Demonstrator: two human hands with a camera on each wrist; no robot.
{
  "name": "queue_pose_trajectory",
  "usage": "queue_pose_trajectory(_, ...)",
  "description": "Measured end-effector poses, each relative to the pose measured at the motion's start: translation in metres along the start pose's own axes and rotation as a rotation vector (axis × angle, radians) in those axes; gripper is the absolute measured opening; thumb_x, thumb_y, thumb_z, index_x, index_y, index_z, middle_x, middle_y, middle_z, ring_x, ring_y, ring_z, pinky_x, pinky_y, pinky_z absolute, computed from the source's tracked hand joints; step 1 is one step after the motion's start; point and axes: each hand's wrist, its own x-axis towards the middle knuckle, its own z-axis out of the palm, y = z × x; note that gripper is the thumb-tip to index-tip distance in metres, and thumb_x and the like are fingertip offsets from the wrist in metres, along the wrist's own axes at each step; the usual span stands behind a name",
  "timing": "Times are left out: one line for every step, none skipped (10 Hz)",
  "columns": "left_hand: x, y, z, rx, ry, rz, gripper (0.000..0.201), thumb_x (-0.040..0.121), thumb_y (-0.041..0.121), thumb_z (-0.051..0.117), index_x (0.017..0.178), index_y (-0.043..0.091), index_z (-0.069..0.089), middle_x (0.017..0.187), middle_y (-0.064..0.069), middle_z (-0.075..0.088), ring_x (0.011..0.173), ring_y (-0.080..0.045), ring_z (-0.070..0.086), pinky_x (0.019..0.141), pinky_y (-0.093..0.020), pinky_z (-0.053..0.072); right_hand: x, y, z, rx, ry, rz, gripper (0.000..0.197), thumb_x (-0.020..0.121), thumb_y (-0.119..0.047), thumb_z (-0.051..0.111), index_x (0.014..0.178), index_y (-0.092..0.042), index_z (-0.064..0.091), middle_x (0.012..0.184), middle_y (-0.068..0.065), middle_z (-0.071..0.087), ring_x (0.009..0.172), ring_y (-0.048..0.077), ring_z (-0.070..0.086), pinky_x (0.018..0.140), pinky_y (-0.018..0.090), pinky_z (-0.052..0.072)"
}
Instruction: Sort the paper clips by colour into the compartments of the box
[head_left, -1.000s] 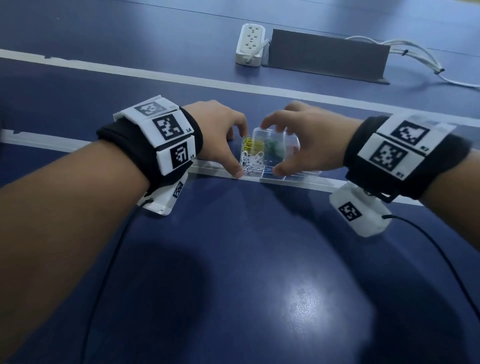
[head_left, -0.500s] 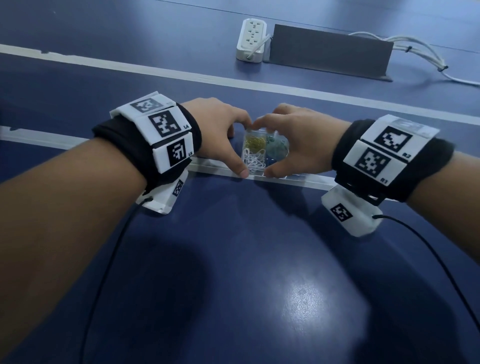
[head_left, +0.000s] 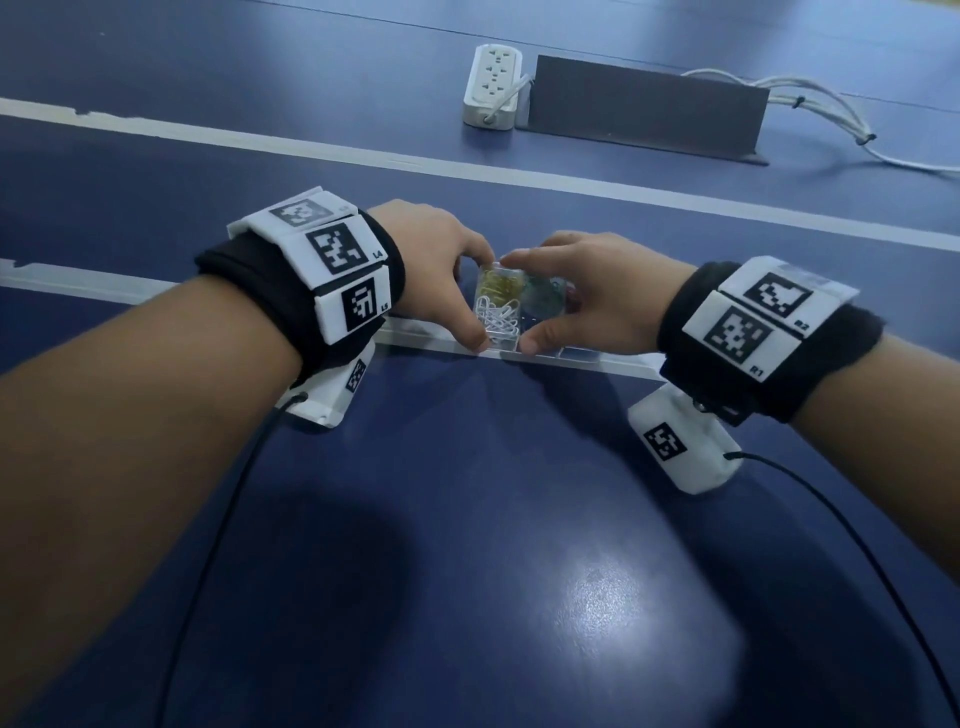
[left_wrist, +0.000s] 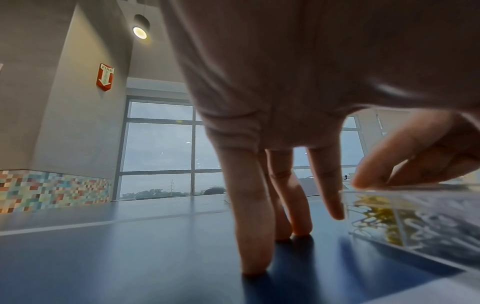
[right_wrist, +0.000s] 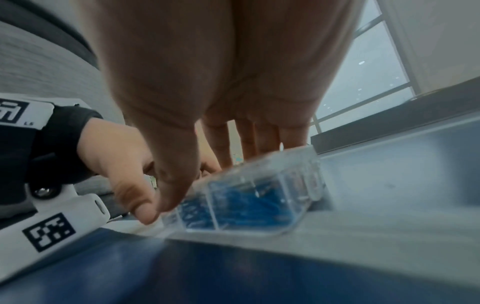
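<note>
Both hands have drawn together: left hand (head_left: 441, 270) and right hand (head_left: 587, 296) clamp the clear plastic compartment box (head_left: 506, 312), now lidded; sorting appears finished. White power strip (head_left: 493, 85) at twelve o'clock.

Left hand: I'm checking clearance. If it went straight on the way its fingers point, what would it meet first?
Probably the table: the left hand points its fingers down, tips seemingly already on it, beside the box.
</note>
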Motion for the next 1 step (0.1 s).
queue_pose_trajectory(0.001,0.0028,0.0015,0.016,0.016,0.007,0.078,0.055,0.062,0.071,0.126,0.039,0.047,0.107,0.002,0.061,0.101,-0.023,0.058,0.09,-0.04,0.05,-0.0009,0.0023,0.0046,0.05,0.027,-0.004,0.079,0.076,-0.048,0.068,0.144,-0.025,0.033,0.135,0.005,0.046,0.12,0.025,0.048,0.098,0.031,0.037)
